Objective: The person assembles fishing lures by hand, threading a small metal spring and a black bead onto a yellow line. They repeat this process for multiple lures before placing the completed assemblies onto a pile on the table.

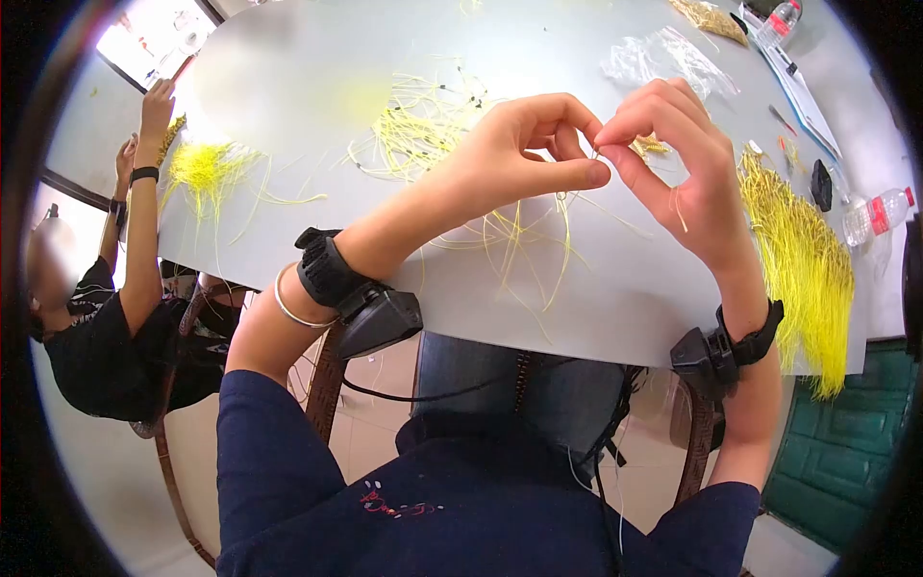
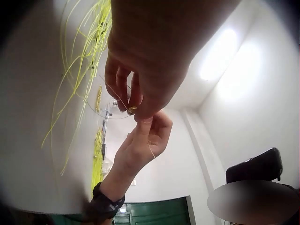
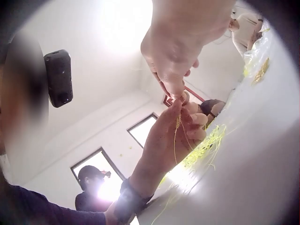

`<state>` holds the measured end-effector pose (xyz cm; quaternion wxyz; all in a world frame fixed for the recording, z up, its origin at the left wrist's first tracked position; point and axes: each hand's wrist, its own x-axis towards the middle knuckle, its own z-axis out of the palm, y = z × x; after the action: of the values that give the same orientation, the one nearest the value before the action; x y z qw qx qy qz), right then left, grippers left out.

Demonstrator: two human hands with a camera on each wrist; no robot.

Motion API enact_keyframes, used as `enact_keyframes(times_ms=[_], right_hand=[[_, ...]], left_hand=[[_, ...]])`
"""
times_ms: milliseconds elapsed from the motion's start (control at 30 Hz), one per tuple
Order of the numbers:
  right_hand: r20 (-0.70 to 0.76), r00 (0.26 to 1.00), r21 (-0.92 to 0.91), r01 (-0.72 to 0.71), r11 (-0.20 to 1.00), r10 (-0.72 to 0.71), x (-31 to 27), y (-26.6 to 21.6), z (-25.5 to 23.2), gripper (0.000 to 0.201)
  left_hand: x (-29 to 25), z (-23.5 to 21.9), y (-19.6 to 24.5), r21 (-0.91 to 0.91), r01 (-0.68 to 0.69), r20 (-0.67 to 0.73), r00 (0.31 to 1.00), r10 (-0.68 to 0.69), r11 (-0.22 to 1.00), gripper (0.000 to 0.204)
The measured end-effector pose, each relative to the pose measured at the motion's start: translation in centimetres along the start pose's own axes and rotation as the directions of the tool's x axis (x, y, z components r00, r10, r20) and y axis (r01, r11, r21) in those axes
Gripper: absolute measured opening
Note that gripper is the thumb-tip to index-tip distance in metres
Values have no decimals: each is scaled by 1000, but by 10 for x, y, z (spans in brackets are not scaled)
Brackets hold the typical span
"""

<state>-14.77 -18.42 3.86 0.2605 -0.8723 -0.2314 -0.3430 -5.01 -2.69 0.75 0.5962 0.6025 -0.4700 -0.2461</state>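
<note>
My left hand [image 1: 524, 144] and right hand [image 1: 678, 159] meet fingertip to fingertip above the table. Between thumb and fingers, the left hand pinches a small golden braided piece [image 3: 178, 122] with thin strands trailing from it. In the left wrist view, part of this braided piece [image 2: 132, 110] shows golden beside the fingertips. The right thumb and index finger pinch at its end, where the fingers mostly hide it. A thin pale strand [image 1: 681, 212] lies across the right palm. Under the hands, loose yellow strands [image 1: 514, 231] spread over the table.
A pile of yellow cords with dark knots [image 1: 423, 125] lies beyond my left forearm. Long yellow bundles [image 1: 798, 260] hang over the right table edge, near a plastic bottle [image 1: 877, 216]. A clear plastic bag [image 1: 668, 62] lies farther back. Another person [image 1: 115, 317] sits at left by more yellow strands [image 1: 207, 173].
</note>
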Motion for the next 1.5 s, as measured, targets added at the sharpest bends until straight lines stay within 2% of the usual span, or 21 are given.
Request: enact_keyframes(times_ms=[267,333,367,400,433,567,633,800,867,1167,1233,1267,1333,1367,1400,1467,1500], right_hand=[[46,999,-13,-16,1000,16,-2,2,-6,13],[95,985,166,-158,973,143,-4,3,-8,8],[94,985,165,-158,974,144,-4,1,-10,8],[120,954,409,-298,863,273,-4,-3,-12,8],[177,906,617,-406,674,383,-3,-5,-13,10],[120,922,660,-350,665,367,-5,4,-8,13],[63,931,622,-318,715,359,-6,7,-7,13],[61,920,604,-342,719,387,-5,6,-7,12],[69,919,596,-350,723,388,-5,5,-7,11],[71,925,624,-333,707,373,-5,1,-3,10],[99,941,559,-322,764,323,-6,3,-4,23],[99,941,559,-321,764,323,-6,2,-5,23],[167,911,732,-370,572,376,-6,-3,-9,51],[215,868,693,-459,557,448,-3,-7,-11,70],[218,868,692,-460,557,446,-4,-4,-12,70],[276,823,753,-506,420,497,-7,4,-11,54],[275,822,754,-506,419,498,-8,6,-8,54]], left_hand=[[0,-3,-1,-13,-11,-4,1000,11,1000,21],[0,-2,3,-30,-50,18,999,51,998,16],[-1,-3,5,-30,-51,19,998,52,998,16],[-2,-4,8,-46,-17,70,997,20,999,15],[-2,-5,10,-59,16,122,993,-9,998,15],[-3,0,14,-68,43,163,986,-32,997,18],[-3,0,15,-82,36,170,985,-22,996,19],[-4,-1,13,-79,39,191,981,-23,996,20],[-3,0,9,-98,0,181,983,18,995,17],[-4,1,15,-104,57,197,980,-35,993,15],[-4,0,11,-126,42,199,980,-17,991,15],[-4,-1,10,-148,29,200,980,1,989,16],[-5,-3,11,-133,6,184,983,19,991,13],[-4,-3,11,-117,-19,166,985,38,993,10],[-3,-4,8,-118,-19,163,986,39,993,10],[-1,-4,1,-300,-111,194,965,174,947,7],[-2,-4,0,-300,-110,196,965,174,948,7]])
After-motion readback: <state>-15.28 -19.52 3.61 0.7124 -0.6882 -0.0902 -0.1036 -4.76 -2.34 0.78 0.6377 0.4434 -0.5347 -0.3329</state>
